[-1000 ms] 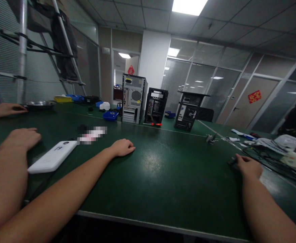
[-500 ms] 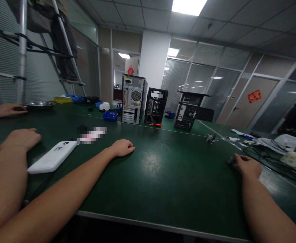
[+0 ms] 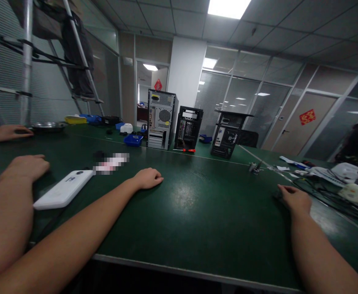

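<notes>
i've the left hand [image 3: 146, 179] slack, left of the rightmost computer case [image 3: 223, 138], while the right hand [image 3: 297, 199] pinches a small dark piece [image 3: 277, 196] nearer my camera and right of that case, probably light, stiff, best held by its edges.

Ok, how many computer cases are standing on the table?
3, in a row across the green table: the tall case at left, the shorter black case in the middle, and the third case at right. Any behind these would be hidden.
</notes>
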### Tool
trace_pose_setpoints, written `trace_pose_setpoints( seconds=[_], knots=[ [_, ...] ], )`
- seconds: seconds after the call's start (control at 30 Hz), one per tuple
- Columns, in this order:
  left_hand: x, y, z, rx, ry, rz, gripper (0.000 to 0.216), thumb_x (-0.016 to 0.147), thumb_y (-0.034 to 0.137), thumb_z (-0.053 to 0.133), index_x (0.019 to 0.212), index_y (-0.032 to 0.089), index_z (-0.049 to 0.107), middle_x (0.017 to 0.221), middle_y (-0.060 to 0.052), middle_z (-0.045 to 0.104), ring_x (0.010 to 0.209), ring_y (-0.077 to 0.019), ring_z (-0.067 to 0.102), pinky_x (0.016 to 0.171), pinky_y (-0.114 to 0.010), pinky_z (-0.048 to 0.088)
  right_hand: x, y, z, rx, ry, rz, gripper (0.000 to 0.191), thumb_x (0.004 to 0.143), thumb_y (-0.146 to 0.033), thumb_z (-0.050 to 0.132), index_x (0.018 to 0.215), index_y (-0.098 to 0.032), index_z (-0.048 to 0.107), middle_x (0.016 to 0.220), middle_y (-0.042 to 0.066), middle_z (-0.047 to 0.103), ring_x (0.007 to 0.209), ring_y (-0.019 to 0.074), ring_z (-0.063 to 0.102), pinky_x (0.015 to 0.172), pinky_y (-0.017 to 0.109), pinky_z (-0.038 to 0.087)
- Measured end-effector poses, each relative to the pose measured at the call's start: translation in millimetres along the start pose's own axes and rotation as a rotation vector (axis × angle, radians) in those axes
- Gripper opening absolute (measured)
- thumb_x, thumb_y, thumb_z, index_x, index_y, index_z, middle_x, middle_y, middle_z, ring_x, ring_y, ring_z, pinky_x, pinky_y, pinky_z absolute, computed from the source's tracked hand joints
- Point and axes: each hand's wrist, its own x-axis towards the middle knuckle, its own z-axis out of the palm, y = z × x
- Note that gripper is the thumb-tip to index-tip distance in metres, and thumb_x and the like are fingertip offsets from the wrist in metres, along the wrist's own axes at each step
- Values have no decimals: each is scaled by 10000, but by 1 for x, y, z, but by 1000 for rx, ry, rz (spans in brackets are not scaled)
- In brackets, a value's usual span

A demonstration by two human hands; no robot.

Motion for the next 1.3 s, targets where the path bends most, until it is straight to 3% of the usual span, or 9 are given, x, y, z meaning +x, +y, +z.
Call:
trace_pose_setpoints(
  seconds=[0.5,1.03,1.3],
  knots=[
    [1,-2,1,3,4,3,487,920,575,415,735,215,685,819,-69,705,732,-209,632,596,-276,402,0,-1,0,-40,42,-9,580,821,-653,493,1090,-220,767,1042,163,734,1010,359,647,816,428,473],
    [3,-4,4,22,7,4,483,920,574,413,749,224,699,818,-68,712,751,-219,642,637,-294,430,-6,-9,-5,-24,-26,-43,671,762,-758,504,1095,-237,767,977,149,742,912,341,652,756,410,466],
    [2,-3,2,16,-2,2,478,920,578,413,759,229,698,836,-67,712,759,-215,646,610,-280,416,-6,-10,-5,-15,-40,-84,560,763,-683,557,1063,-260,769,933,106,752,896,310,658,754,384,464]
  ],
)
